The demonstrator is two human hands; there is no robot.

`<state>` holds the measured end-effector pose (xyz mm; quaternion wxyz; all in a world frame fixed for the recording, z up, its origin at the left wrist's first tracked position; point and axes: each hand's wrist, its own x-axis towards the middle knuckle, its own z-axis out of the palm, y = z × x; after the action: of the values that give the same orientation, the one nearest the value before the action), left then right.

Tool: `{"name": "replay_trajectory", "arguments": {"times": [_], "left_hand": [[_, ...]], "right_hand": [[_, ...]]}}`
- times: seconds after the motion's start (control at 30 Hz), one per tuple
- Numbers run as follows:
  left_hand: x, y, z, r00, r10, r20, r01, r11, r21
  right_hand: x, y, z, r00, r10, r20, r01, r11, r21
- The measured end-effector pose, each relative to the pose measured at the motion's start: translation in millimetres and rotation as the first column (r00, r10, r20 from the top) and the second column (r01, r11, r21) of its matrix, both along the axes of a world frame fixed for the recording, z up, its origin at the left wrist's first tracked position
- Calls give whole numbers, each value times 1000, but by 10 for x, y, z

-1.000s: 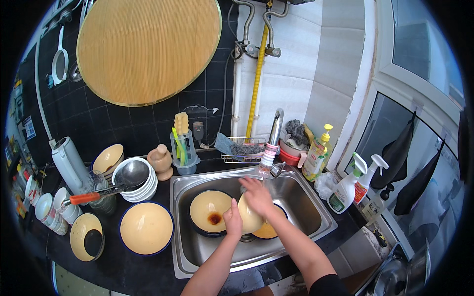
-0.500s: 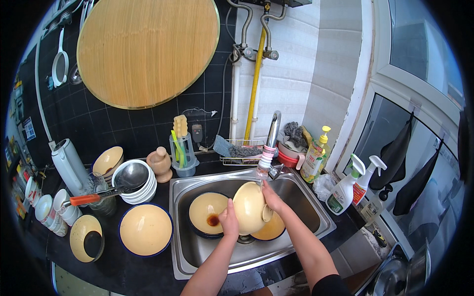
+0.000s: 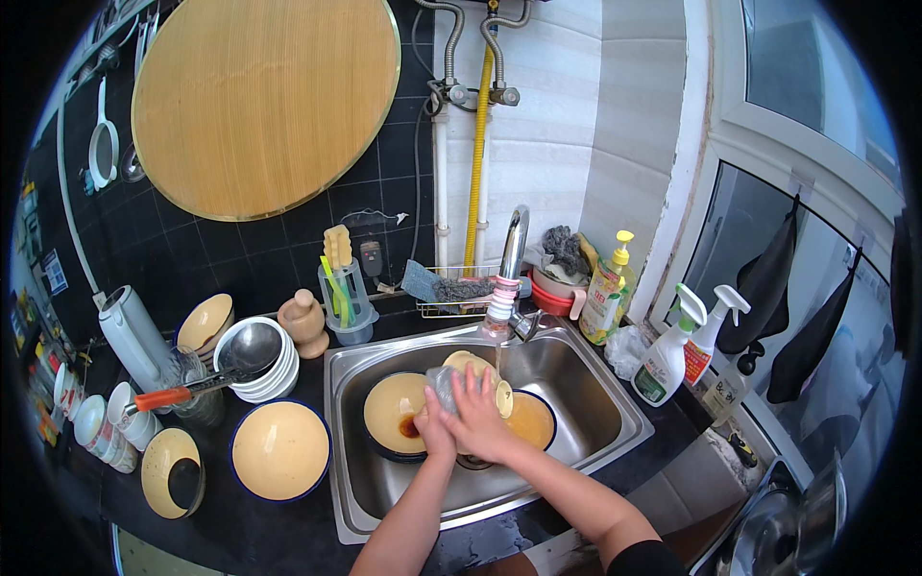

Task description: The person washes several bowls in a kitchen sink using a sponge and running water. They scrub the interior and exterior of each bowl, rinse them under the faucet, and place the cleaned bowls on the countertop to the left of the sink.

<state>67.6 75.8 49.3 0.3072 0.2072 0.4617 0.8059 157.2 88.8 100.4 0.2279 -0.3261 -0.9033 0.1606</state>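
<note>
Under the running tap [image 3: 499,322], a cream enamel bowl [image 3: 466,361] is tilted over the sink [image 3: 346,490], its round foot facing right. My left hand [image 3: 437,429] is closed on the bowl's near left side, with the fingers mostly hidden. My right hand [image 3: 478,422] lies across the bowl, fingers stretched and spread. A grey, shiny patch [image 3: 442,386] shows beside the right fingertips; whether it is water or an object I cannot make out. Below, in the sink, stand a blue-rimmed bowl [image 3: 389,398] with brown liquid and another bowl [image 3: 533,420] with yellowish liquid.
Left of the sink are a cream bowl [image 3: 280,451], stacked white bowls [image 3: 267,384] with a ladle [image 3: 252,348], and a wooden mortar [image 3: 304,326]. On the right stand a soap pump bottle [image 3: 607,293] and spray bottles [image 3: 667,360]. A wire rack [image 3: 451,309] sits behind.
The bowl has come lower and tipped over. My right hand has moved from its far right edge to lie spread across it, close to the left hand. The view has shifted slightly.
</note>
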Motion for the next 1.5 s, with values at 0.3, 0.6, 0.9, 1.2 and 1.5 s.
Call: {"name": "replay_trajectory", "arguments": {"times": [0.3, 0.6, 0.9, 1.2, 1.5], "left_hand": [[125, -93, 184, 981, -43, -189, 27, 996, -88], [108, -8, 20, 987, 44, -152, -40, 999, 31], [114, -49, 147, 963, -104, -250, 72, 988, -134], [28, -28, 64, 1000, -11, -19, 10, 996, -85], [-20, -14, 86, 948, -132, -291, 80, 980, -185]], "right_hand": [[12, 905, 48, 922, -386, 2, 355, 845, -401], [-59, 103, -23, 999, -38, -33, 45, 967, 249], [513, 1635, -666, 885, -215, -412, -100, 778, -621], [603, 1073, -995, 378, -795, -475, -422, 309, -852], [763, 1038, -619, 433, -641, -634, -31, 692, -721]]}}
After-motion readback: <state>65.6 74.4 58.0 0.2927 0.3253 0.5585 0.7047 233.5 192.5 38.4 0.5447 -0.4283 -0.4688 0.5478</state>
